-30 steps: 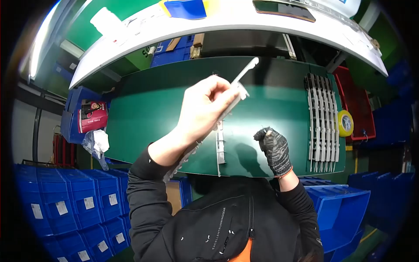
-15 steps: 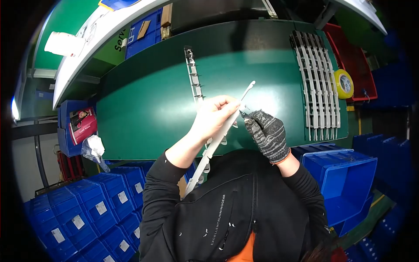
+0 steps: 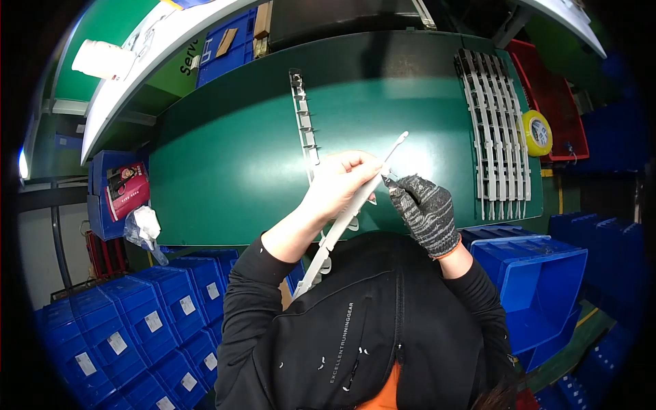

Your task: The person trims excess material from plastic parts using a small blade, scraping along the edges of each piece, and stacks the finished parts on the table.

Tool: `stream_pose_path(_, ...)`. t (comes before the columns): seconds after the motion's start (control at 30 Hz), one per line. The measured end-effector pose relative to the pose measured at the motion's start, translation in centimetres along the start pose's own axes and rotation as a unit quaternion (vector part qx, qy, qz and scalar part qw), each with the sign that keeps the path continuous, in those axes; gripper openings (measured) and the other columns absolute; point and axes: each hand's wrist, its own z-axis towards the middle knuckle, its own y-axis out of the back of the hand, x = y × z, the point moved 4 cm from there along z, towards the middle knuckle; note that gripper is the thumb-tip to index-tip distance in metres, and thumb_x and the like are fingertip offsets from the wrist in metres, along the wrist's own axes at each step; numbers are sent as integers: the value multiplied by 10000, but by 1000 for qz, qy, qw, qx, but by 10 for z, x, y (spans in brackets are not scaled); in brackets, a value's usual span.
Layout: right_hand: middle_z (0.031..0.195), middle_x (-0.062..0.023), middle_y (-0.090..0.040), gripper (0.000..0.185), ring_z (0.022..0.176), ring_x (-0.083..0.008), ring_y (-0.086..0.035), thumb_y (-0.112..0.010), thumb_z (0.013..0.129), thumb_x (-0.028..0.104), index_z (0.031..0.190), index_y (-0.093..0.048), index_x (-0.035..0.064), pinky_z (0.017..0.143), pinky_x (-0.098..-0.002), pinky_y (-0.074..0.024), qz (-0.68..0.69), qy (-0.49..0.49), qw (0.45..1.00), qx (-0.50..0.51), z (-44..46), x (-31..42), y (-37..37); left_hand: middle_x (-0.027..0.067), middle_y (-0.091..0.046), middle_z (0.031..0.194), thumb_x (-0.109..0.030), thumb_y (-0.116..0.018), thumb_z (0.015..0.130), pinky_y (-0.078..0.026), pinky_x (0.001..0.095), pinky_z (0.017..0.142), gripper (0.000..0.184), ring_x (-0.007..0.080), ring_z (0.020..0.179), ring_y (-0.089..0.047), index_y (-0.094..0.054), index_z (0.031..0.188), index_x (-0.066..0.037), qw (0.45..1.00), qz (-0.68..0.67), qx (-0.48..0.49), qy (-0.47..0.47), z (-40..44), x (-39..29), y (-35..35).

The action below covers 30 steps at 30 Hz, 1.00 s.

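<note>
With twelve o'clock straight ahead of the person, the work in hand looks like close handling of one edge of a long pale strip (image 3: 333, 233), near its upper end. The bare left hand (image 3: 339, 183) pinches the strip between thumb and fingers; the gloved right hand (image 3: 429, 213) is closed around a small dark-tipped thing (image 3: 387, 181) that meets or nearly meets that edge, though its kind cannot be told. Such fine contact seems to call for a firm left pinch and a light, controlled right hand. The strip is in front of the torso, tilted, running from one o'clock down to seven. It is slim and matt, with a narrow rounded tip and curved tabs along its lower right side. From the hands, another strip (image 3: 305, 123) lies at eleven o'clock on the green table (image 3: 225, 157); a row of similar strips (image 3: 502, 137) lies at two, just beside a yellow roll (image 3: 538, 133).
</note>
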Motion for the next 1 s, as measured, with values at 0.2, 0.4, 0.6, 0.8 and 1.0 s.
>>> stream_pose_path(0.2, 687, -144, -570, 145, 618, -295, -561, -613, 780, 175, 775, -598, 31, 553, -355, -431, 1, 13, 1000, 27, 0, 3, 5, 9, -565, 650, -225, -571, 841, -443, 169, 434, 224, 53, 488, -528, -602, 831, -4, 999, 23, 20, 16, 0, 3, -3)
stream_pose_path(0.4, 678, -113, -582, 85, 617, -254, -571, -612, 777, 125, 746, -604, 46, 580, -321, -453, -184, 139, 949, -214, -14, 8, 23, 1, -548, 613, -265, -569, 843, -425, 175, 430, 250, 51, 466, -516, -599, 796, -21, 999, 29, 26, 36, -4, 5, -3)
stream_pose_path(0.6, 673, -105, -575, 135, 602, -165, -553, -600, 791, 107, 816, -604, -26, 560, -288, -421, 144, -49, 988, -5, -2, -6, 13, -15, -553, 615, -228, -562, 847, -411, 146, 401, 218, 26, 448, -507, -602, 800, -18, 1000, -20, 7, 7, -4, 12, 2)
stream_pose_path(0.8, 690, -139, -581, 146, 602, -272, -568, -616, 776, 159, 829, -632, 24, 554, -337, -432, 45, 13, 997, 56, -2, 7, -5, -20, -546, 608, -233, -558, 847, -404, 140, 394, 221, 18, 444, -500, -606, 820, -18, 1000, -25, -5, 2, -9, 9, 1)
stream_pose_path(1.0, 693, -139, -585, 143, 605, -278, -569, -624, 772, 164, 809, -631, 26, 555, -338, -435, 30, 6, 998, 52, -4, 7, -4, -20, -553, 627, -240, -561, 844, -419, 142, 405, 227, 15, 447, -500, -606, 829, -18, 1000, -27, -6, 10, -11, 12, 2)
